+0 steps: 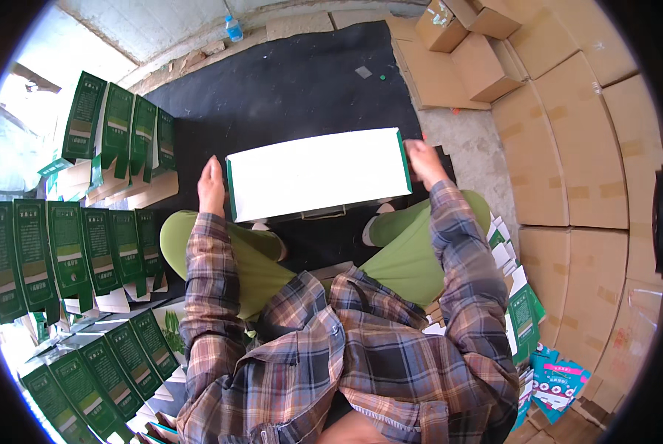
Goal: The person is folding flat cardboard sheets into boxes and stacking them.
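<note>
I hold a flat white box with green edges (318,172) out in front of my knees, above a black mat (287,89). My left hand (211,186) presses flat against the box's left end, fingers straight. On the right end, my right hand (423,161) grips the box's edge. The box's white face is turned up toward me. I sit cross-legged in green trousers and a plaid shirt.
Rows of folded green cartons (65,251) stand at my left, more at the upper left (120,133). Brown cardboard boxes (568,148) are stacked along the right. Flat green and teal packs (538,348) lie at my right hip. A small water bottle (234,28) stands far back.
</note>
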Available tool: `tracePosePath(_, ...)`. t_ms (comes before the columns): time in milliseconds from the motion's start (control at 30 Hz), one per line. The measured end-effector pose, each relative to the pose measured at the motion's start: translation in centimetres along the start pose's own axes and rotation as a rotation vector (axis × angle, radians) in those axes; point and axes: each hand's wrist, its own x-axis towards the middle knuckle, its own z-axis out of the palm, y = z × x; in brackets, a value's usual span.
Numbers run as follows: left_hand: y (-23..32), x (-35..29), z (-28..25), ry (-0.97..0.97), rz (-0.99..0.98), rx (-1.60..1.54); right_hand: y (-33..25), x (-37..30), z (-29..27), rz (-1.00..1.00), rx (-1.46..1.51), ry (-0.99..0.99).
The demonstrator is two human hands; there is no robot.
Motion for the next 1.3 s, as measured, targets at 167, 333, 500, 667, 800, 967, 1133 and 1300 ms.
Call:
tracePosePath(167, -2.1, -0.3, 0.5, -0.35, -0.323, -0.301, 2.1, 1.4, 1.0, 0.038, 0.034, -0.187)
tracePosePath(333, 1.0, -1.6, 1.0, -0.495, -0.061, -0.689, 1.1, 0.9, -0.8, -0.227, 0.115, -0.126)
tracePosePath(500, -0.7, 0.0, -1.1, -0.307, 0.191, -0.821, -1.7, -1.3, -1.2, -0.138, 0.434, -0.091)
tracePosePath(667, -1.8, -0.1, -0.7, -0.227, -0.225, -0.451, -0.9, -0.5, -0.2, -0.063, 0.359, -0.095)
tracePosePath(800, -2.8, -0.3, -0.5, -0.341, -0.262, -0.378, 1.1, 0.1, 0.4, 0.037, 0.136, -0.21)
tracePosePath(967, -4.5, -0.2, -1.6, -0.381, -0.377, -0.37, 3.7, 0.3, 0.6, -0.024, 0.015, -0.254)
tracePosePath(1133, -2.0, -0.7, 0.4, -0.391, -0.413, -0.221, 3.3, 1.2, -0.4, 0.085, -0.078, -0.223)
tracePosePath(1300, -0.7, -1.2, 0.0, -0.316, -0.332, -0.265, 0.0, -1.1, 0.2, 0.099, 0.071, -0.083)
